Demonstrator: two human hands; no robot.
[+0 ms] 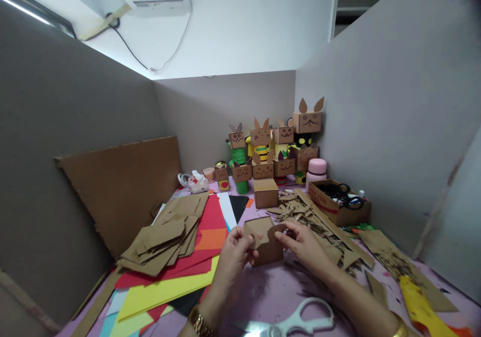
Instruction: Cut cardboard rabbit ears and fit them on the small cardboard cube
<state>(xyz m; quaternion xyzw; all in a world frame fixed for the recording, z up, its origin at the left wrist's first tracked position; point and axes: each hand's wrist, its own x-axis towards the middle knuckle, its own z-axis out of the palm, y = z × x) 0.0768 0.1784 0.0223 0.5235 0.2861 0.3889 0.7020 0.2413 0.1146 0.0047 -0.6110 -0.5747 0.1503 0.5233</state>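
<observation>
Over the purple table, a small open cardboard box (269,255) stands between my hands. My left hand (237,247) pinches a small light-brown cardboard piece (259,237) at the box's near left side. In the fingers of my right hand (300,241) is a darker, rounded cardboard piece (276,232), shaped like an ear, held at the box's upper right. Whether either piece touches the box I cannot tell. White-handled scissors (306,322) lie in front of me, their blades partly blurred.
Coloured paper sheets (169,289) and stacked cardboard pieces (161,236) lie left. Cardboard scraps (308,216) and a supply box (330,209) are on the right, with a yellow glue-stained piece (421,302). Several cardboard animal figures (262,169) stand behind, near a closed box (266,196).
</observation>
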